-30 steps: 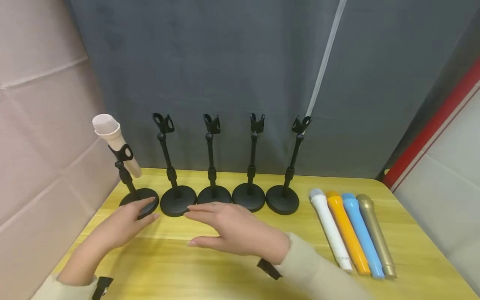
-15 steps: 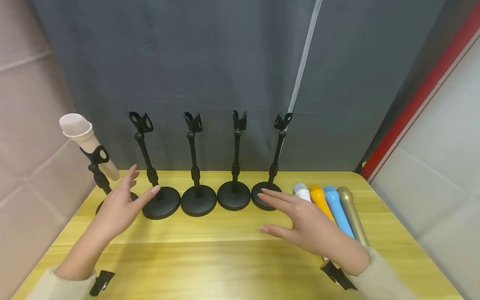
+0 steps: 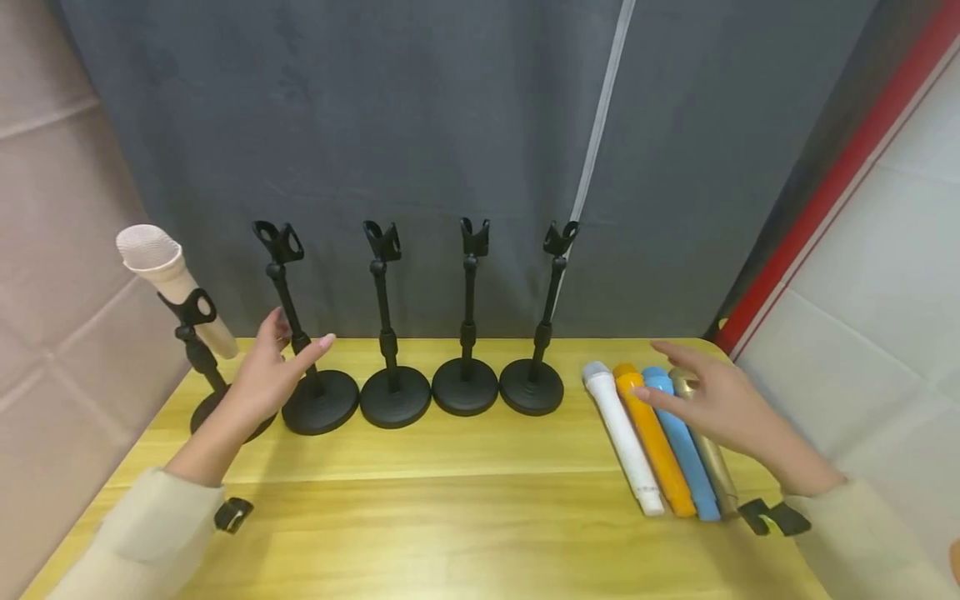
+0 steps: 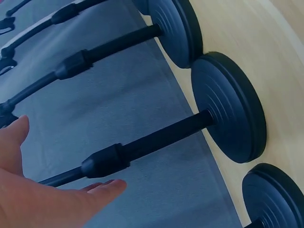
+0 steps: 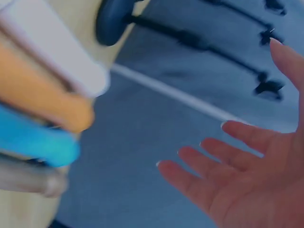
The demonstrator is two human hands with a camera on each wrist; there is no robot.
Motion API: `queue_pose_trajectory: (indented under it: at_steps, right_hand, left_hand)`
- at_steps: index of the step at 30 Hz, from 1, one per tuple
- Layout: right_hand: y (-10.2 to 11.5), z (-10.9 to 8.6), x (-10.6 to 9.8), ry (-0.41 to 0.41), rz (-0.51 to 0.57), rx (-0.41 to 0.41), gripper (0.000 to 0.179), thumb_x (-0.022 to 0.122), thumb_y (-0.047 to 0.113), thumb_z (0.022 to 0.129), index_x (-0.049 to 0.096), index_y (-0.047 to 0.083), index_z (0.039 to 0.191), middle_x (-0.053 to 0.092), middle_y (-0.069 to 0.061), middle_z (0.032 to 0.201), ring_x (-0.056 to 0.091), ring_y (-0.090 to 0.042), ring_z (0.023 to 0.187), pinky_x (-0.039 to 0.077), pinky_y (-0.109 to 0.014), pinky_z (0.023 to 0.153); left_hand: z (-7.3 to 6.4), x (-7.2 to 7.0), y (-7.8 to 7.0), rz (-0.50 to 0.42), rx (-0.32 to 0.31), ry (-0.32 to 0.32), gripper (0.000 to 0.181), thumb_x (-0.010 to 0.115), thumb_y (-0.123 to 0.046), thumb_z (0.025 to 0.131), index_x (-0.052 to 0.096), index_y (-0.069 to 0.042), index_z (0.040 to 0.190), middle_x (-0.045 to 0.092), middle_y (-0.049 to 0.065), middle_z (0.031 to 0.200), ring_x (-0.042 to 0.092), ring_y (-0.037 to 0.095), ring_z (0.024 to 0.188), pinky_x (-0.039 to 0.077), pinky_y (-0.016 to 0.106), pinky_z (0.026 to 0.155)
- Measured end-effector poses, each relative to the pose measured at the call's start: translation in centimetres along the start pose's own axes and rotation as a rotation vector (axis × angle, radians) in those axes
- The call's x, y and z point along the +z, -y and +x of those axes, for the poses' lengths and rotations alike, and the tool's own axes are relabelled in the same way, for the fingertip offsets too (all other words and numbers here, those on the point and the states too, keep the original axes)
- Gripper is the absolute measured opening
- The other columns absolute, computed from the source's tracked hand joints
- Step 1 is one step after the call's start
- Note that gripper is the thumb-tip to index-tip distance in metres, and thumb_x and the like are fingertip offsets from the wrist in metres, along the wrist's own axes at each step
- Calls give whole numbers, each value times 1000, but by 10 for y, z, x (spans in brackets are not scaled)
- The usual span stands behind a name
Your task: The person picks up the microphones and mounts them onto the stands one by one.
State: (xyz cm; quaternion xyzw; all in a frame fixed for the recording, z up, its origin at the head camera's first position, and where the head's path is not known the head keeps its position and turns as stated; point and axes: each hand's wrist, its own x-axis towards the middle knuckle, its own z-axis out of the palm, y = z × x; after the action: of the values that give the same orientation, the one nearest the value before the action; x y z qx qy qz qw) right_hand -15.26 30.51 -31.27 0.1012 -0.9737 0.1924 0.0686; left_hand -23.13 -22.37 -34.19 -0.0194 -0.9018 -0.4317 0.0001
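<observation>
Clock face laid over the head view, twelve at the top, and here is the left hand between eight and nine, thumb one side, fingers the other, spread about the pole of the second stand! The left wrist view backs it up: thumb above that pole, fingers below it, though whether skin meets plastic I cannot tell.

Across to nearly four o'clock, and the right hand hovers over the upper ends of the loose microphones, its fingers spread in the right wrist view. Under it they lie side by side on the counter, heads aimed at eleven: white microphone first, then orange microphone, blue microphone, and on the outside the gold microphone, partly covered by the hand.

Out at nine, the ivory microphone sits tilted in the clip of the first stand, head towards eleven. Along the back, from about seven round to five, stand the third stand, fourth stand and fifth stand, black, upright, round bases close together, clips bare. Behind them all, a grey curtain fills twelve, with a pale strip slanting down it at one.
</observation>
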Motion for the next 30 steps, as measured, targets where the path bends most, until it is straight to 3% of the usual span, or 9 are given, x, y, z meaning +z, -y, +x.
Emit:
queue_pose_trajectory:
  at_steps: [5, 11, 15, 20, 24, 30]
  right_hand:
    - [-33, 3, 5, 107, 120, 153, 83, 59, 56, 97, 33, 4, 157, 38, -29, 157, 47, -52, 135, 47, -69, 97]
    - [-64, 2, 8, 187, 220, 280, 90, 50, 58, 100, 21, -5, 158, 27, -35, 160, 40, -56, 138, 45, -69, 103]
    - [-83, 1, 11, 206, 192, 340, 91, 39, 60, 103, 19, -13, 155, 27, -40, 156, 43, -57, 133, 47, -67, 101]
    - [-104, -1, 16, 237, 238, 417, 92, 28, 60, 106, 18, -20, 151, 25, -44, 152, 44, -57, 127, 55, -59, 95]
    - [-117, -2, 21, 274, 256, 482, 96, 30, 61, 105, 18, -23, 149, 26, -46, 149, 46, -56, 124, 59, -54, 90]
    - [-129, -2, 29, 302, 201, 505, 92, 38, 56, 105, 25, -27, 142, 41, -47, 136, 57, -49, 112, 63, -47, 81]
  left_hand:
    - [12, 4, 3, -1, -17, -28, 113, 49, -68, 96, -20, -4, 159, -3, 35, 165, 10, 55, 151, 23, 73, 115]
    - [20, 9, 6, -25, 8, -83, 109, 50, -67, 96, -11, -5, 161, 10, 34, 164, 19, 54, 150, 28, 73, 113]
    - [24, 10, 8, -31, 34, -110, 103, 50, -64, 98, -2, -3, 162, 22, 33, 162, 25, 53, 148, 32, 73, 110]
    - [27, 9, 11, -25, 40, -133, 100, 50, -64, 98, 5, -3, 162, 30, 31, 160, 31, 51, 147, 36, 72, 109]
    - [29, 9, 13, -37, 36, -141, 99, 51, -62, 98, 7, -2, 162, 30, 29, 161, 32, 50, 147, 37, 71, 109]
    - [30, 8, 14, -36, 53, -158, 92, 52, -59, 99, 15, 0, 161, 34, 29, 160, 35, 51, 145, 38, 70, 109]
